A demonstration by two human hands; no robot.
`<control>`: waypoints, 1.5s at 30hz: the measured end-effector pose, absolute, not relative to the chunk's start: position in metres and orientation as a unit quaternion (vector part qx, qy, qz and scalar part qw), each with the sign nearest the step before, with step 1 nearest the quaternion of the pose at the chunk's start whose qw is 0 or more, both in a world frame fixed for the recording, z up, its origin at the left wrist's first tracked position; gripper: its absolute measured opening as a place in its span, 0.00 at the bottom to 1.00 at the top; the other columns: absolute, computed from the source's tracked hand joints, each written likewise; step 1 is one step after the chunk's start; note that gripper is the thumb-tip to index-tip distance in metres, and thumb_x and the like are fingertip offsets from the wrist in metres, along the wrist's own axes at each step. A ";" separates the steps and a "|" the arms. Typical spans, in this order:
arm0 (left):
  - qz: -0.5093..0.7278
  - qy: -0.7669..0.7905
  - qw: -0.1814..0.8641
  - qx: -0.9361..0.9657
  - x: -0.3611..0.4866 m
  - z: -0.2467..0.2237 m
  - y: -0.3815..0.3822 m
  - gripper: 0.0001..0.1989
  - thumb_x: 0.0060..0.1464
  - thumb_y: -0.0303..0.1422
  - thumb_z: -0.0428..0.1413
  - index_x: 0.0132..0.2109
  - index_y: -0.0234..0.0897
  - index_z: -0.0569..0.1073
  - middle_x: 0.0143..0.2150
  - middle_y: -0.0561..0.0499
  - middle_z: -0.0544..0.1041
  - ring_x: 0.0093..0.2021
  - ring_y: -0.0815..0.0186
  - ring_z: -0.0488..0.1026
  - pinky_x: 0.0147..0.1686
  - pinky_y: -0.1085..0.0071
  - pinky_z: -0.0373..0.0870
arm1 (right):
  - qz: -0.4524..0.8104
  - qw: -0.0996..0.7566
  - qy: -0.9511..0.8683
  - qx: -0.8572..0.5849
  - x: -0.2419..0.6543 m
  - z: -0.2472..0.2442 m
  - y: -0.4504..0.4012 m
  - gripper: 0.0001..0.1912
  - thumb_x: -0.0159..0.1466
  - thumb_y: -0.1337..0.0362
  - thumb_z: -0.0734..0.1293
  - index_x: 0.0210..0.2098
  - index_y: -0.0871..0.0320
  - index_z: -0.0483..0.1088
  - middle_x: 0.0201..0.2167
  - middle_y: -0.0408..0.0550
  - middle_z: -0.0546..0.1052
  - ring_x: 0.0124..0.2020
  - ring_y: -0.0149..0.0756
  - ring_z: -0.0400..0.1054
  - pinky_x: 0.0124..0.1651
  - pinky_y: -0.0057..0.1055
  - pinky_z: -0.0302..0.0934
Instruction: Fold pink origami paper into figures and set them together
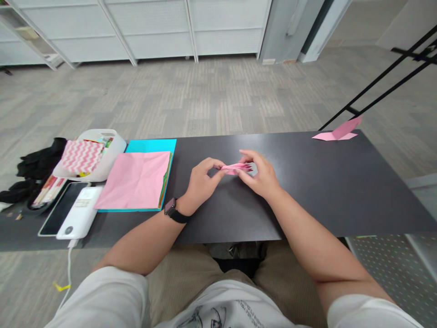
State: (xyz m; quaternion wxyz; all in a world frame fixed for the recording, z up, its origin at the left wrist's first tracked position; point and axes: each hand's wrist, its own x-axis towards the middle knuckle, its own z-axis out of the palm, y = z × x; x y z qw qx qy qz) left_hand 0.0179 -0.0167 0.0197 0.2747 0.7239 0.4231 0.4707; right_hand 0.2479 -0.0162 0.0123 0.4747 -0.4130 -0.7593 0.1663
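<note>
A small piece of folded pink paper, with several layers showing at its right end, is held between my two hands over the dark table. My left hand pinches its left end between thumb and fingers. At the right end, my right hand grips the layered edges with thumb and fingertips. A folded pink paper figure with one raised wing rests at the table's far right corner. Left of my hands lies a stack of coloured paper, its top sheet pink and creased.
The dark table runs across the view. On its left are a white basket with a pink zigzag-patterned packet, a phone, a white power bank with a cable, and black cloth. A black metal frame stands beyond the right corner.
</note>
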 end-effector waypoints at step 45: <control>0.492 0.350 0.571 0.557 0.030 0.012 -0.020 0.23 0.62 0.52 0.67 0.51 0.39 0.77 0.48 0.48 0.82 0.45 0.65 0.79 0.48 0.68 0.76 | 0.342 0.447 -0.695 -0.447 0.245 0.019 -0.014 0.10 0.69 0.51 0.72 0.41 0.51 0.80 0.37 0.47 0.80 0.37 0.39 0.74 0.41 0.37 0.71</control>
